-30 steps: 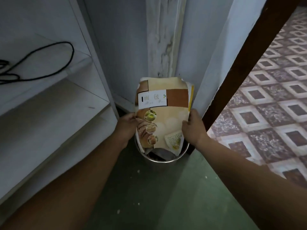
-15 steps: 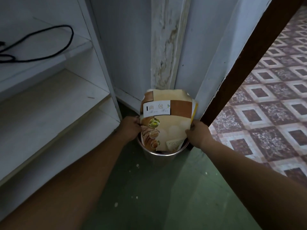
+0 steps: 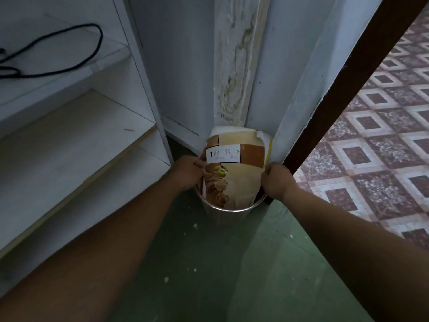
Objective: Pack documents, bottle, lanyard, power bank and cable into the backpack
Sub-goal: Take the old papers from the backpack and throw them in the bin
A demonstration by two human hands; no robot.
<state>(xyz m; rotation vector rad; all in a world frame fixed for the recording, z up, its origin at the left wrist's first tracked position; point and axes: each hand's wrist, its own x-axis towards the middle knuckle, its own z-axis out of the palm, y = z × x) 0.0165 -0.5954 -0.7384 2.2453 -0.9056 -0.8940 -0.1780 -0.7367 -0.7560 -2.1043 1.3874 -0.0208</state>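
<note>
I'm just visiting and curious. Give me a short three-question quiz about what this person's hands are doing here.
1. True or false: both hands grip the papers.
2. The papers' lower end sits in: A) the metal bin B) the shelf C) a backpack.
3. What lies on the upper shelf?

Key:
1. True: left hand and right hand hold opposite edges.
2. A.
3. A black cable.

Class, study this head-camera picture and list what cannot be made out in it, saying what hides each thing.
- Inside of the metal bin, head view: covered by the printed documents standing in it.
- Lower edge of the documents: below the bin's rim.
- Left end of the black cable on the shelf: cut off by the frame's left edge.
- Fingertips of the left hand and right hand: curled around the documents' edges.
</note>
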